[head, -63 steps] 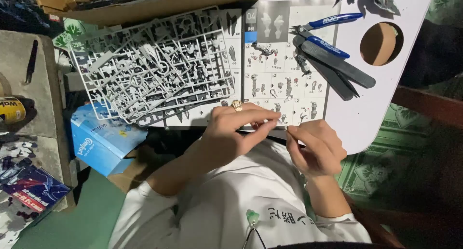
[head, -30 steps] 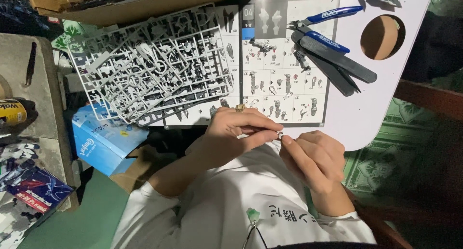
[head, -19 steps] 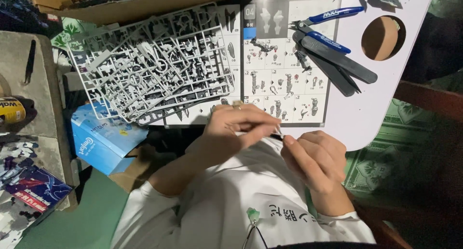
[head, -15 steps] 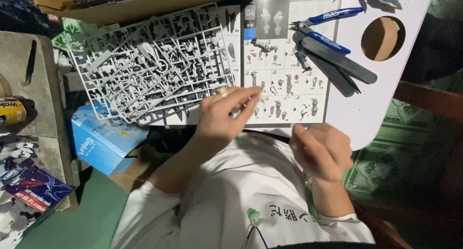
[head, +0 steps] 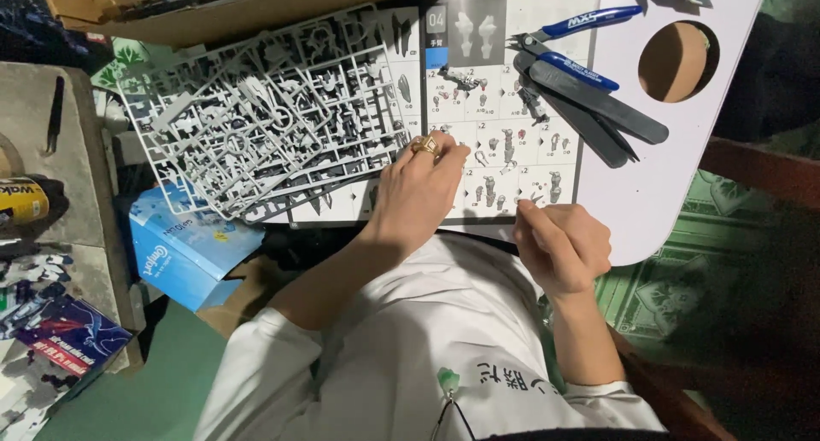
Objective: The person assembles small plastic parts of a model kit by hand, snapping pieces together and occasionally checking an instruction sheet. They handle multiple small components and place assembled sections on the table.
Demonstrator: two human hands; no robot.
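My left hand [head: 417,193], with a gold ring on one finger, rests knuckles-up on the printed instruction sheet [head: 512,82], beside the right edge of the grey plastic parts frame [head: 256,116]. Its fingers are curled under, and what they hold is hidden. My right hand [head: 562,246] hovers at the near edge of the white table [head: 675,176], its fingers closed in a loose fist with the thumb and forefinger pinched together near the sheet's lower corner. Whether a tiny part sits in that pinch is too small to tell.
Blue-handled nippers [head: 568,40] and dark flat tools [head: 598,108] lie on the sheet's right side. A round hole [head: 675,61] opens in the tabletop. A cardboard box [head: 239,1] stands at the back. A blue box [head: 184,249] and a yellow can [head: 21,200] sit left.
My hands were together in front of my chest, working on something small. They have parted: the left reached forward onto the instruction sheet, and the right stayed near the table edge.
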